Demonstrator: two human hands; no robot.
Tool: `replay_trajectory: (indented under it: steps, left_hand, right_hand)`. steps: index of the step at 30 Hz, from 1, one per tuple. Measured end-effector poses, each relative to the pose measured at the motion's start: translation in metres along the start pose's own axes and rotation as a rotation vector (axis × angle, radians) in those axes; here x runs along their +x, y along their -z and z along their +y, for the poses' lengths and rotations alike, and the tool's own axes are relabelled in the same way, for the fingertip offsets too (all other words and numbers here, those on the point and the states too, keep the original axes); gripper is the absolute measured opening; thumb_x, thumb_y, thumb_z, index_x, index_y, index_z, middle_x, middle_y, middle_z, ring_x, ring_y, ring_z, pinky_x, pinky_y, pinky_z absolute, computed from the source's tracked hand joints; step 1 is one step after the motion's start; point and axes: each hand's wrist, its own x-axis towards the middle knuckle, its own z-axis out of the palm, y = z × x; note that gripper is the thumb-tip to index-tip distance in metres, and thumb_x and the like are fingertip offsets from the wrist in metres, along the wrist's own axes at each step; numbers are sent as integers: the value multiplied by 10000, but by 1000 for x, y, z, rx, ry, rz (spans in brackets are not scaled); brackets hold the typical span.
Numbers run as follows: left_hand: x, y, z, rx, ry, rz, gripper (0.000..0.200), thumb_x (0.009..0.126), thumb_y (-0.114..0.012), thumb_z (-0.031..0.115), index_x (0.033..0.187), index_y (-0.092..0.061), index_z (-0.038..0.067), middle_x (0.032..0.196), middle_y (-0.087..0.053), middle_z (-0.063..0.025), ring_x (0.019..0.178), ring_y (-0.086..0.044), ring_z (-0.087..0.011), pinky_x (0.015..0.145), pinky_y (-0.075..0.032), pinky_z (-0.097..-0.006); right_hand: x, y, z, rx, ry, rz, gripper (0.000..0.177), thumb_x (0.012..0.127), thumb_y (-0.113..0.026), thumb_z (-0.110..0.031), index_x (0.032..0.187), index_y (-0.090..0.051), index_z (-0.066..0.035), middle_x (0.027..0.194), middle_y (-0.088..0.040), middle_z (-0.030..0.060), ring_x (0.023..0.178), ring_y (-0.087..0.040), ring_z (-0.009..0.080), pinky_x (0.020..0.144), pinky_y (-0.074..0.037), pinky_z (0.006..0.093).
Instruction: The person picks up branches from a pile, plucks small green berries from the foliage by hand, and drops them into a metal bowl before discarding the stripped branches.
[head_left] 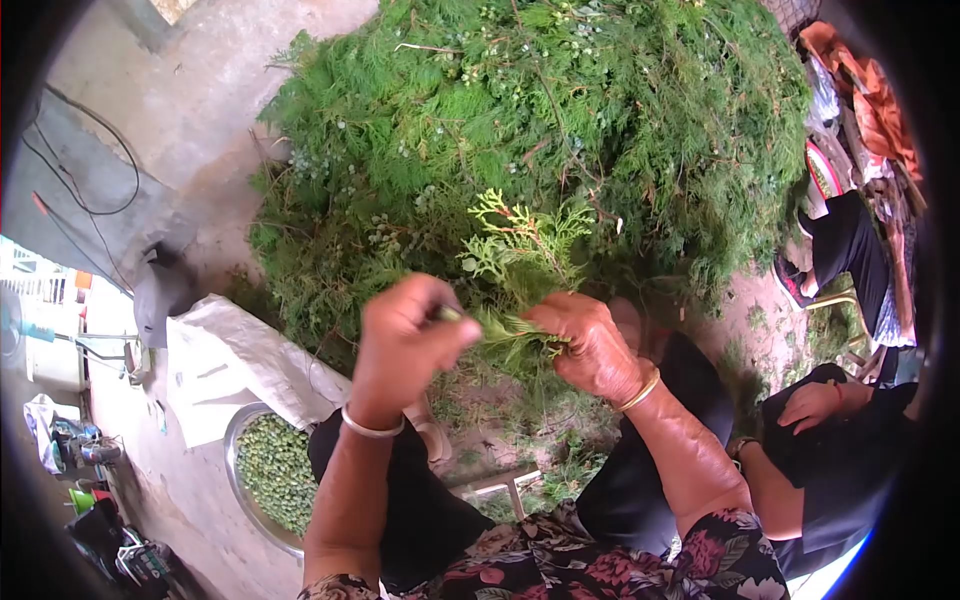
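A leafy green sprig (525,240) rises between my hands, its lower part gripped by my right hand (590,345), which wears a yellow bangle. My left hand (412,335), with a silver bangle at the wrist, is pinched just left of the sprig. Something small and green shows between its thumb and fingers. Behind both hands lies a big heap of green branches (640,130) with small pale cones. A metal basin (232,470) full of small green cones stands on the floor by my left knee.
White sacking (235,350) lies left, beside the basin. A co-worker's hand (812,405) and dark clothing are at the right, with another seated person's leg (845,250) beyond. Black cables (75,180) trail at the upper left. Orange cloth (865,90) lies at the far right.
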Motion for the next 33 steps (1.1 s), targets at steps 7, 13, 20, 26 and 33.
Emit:
replay_trajectory:
  steps: [7,13,20,26,33]
  left_hand:
    - [28,17,-28,-496,272,106,124,816,-597,74,884,-578,-27,820,-608,-131,548,-535,-150,424,-413,-218]
    - [48,-13,-44,-709,351,-9,252,822,-700,299,877,-623,66,786,-600,-42,587,-540,-149,413,-369,-250]
    - [54,-22,-40,-457,388,-79,211,739,-748,79,917,-635,78,751,-616,17,546,-540,-60,359,-290,-210]
    - [45,-29,-33,-556,333,-134,297,750,-645,-62,1029,-574,6,860,-655,-63,676,-645,-128,490,-508,-235]
    - [29,-42,-20,-456,213,-219,103,783,-603,-61,883,-583,-45,649,-510,1,475,-412,-38,393,-291,-201]
  right_hand:
    - [-4,7,0,11,8,-18,451,535,-592,0,977,-622,-81,724,-508,116,706,-525,340,618,-407,429]
    - [-8,1,-3,-22,40,-106,476,498,-594,31,956,-633,-93,768,-547,93,746,-548,321,654,-432,400]
    - [-12,-2,1,-3,70,-258,435,582,-661,1,1004,-609,-89,792,-571,109,805,-583,337,702,-456,425]
    - [0,-3,-17,261,-388,256,551,711,-677,-35,1209,-444,-12,932,-638,214,916,-612,411,753,-490,454]
    - [-3,-5,-2,60,-388,39,322,705,-615,-26,1021,-555,-40,787,-618,234,805,-591,435,662,-487,473]
